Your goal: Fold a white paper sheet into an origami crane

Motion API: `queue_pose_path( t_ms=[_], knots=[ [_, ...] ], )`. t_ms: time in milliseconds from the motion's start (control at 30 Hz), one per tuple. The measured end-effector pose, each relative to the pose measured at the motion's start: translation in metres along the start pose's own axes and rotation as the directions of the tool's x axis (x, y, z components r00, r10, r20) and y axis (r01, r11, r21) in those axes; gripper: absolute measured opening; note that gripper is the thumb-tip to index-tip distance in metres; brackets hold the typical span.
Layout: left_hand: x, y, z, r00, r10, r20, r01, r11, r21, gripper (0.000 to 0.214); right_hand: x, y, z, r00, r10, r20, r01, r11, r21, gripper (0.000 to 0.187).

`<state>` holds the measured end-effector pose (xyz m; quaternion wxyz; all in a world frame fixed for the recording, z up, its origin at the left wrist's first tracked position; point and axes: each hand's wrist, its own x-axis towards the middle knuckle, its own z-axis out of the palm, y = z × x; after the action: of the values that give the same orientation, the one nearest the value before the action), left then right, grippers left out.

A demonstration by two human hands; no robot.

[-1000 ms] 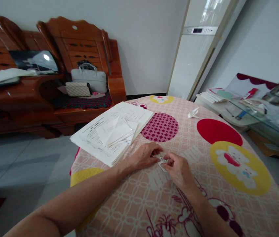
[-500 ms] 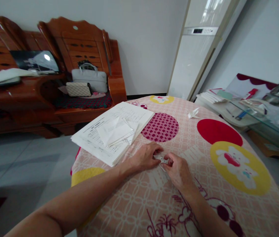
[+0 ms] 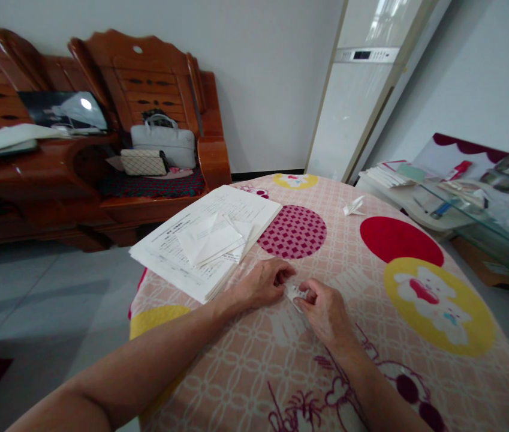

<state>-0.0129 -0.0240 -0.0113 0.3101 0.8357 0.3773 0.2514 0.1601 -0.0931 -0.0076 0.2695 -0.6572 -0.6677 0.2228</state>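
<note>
A small folded piece of white printed paper (image 3: 294,291) lies low over the tablecloth between my two hands. My right hand (image 3: 325,306) pinches its right side between thumb and fingers. My left hand (image 3: 267,283) rests at the paper's left edge, its fingers curved and a little apart. Whether the left fingertips still touch the paper is hard to see. Farther off on the table sits a white folded paper figure (image 3: 354,206). To the left of my hands, folded white paper sheets (image 3: 213,239) lie on a stack of printed papers (image 3: 175,273).
A patterned tablecloth (image 3: 245,366) covers the round table. Beyond it stand a wooden bench (image 3: 155,72) with bags and a tall white air conditioner (image 3: 346,108). At the right, a glass-edged side table (image 3: 470,219) holds papers, metal bowls and plastic bags.
My left fingers have loosened and drawn slightly left from the paper, showing more of it. My right hand keeps its pinch in nearly the same place.
</note>
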Motion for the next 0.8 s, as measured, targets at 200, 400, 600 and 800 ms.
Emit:
queue_pose_path(
  t_ms=[200, 400, 600, 800],
  knots=[
    [0.002, -0.004, -0.003, 0.999, -0.030, 0.020, 0.031, 0.999, -0.032, 0.045, -0.001, 0.001, 0.000, 1.000, 0.000, -0.003, 0.000, 1.000, 0.021, 0.013],
    [0.000, -0.002, -0.008, 1.000, -0.017, 0.010, 0.017, 0.999, -0.034, 0.042, -0.002, 0.002, 0.000, 1.000, -0.013, -0.007, 0.013, 0.999, 0.042, 0.016],
    [-0.005, 0.008, -0.008, 1.000, 0.003, 0.004, -0.003, 0.999, 0.042, 0.016, -0.003, 0.003, 0.001, 1.000, -0.024, -0.019, 0.025, 0.999, 0.037, 0.016],
    [-0.011, 0.005, 0.001, 0.994, 0.106, -0.018, -0.102, 0.980, 0.171, 0.012, -0.001, 0.005, 0.002, 0.998, -0.049, -0.025, 0.049, 0.999, 0.013, 0.020]
  ],
)
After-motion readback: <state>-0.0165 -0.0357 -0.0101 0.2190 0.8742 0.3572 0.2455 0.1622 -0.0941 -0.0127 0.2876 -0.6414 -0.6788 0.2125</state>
